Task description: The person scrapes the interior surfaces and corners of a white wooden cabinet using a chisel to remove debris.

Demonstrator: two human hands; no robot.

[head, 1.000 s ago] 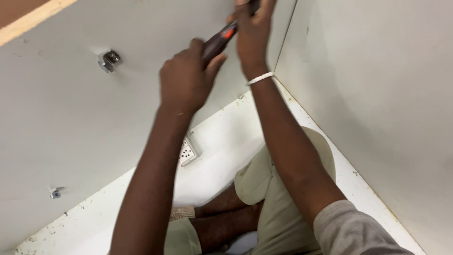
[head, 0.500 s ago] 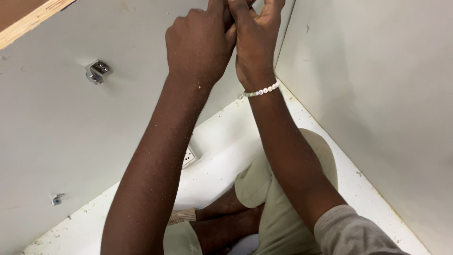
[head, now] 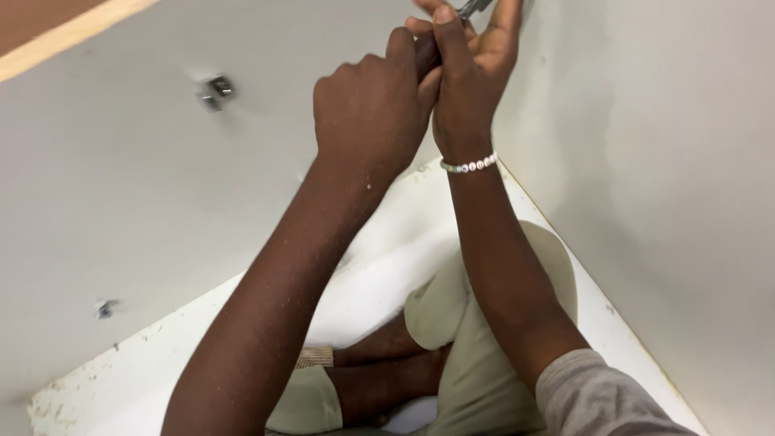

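Metal glints at the very top of the view, where a small grey tool tip (head: 475, 7) shows between the fingers of the right hand (head: 472, 77), close to the corner where two white panels meet. That hand reaches up with its palm turned toward the left, fingers curled loosely round the tip; a beaded bracelet (head: 469, 165) circles its wrist. Pressed against it, the left hand (head: 373, 109) is clenched into a fist, knuckles toward the camera, its grip wrapped tight round a dark handle (head: 426, 55) that is almost wholly hidden. Both forearms stretch upward from below. On the smooth, matt left panel (head: 121, 202) sits a shiny metal fitting (head: 215, 90), blurred. Below, the white cabinet floor (head: 194, 355) is scuffed and speckled.
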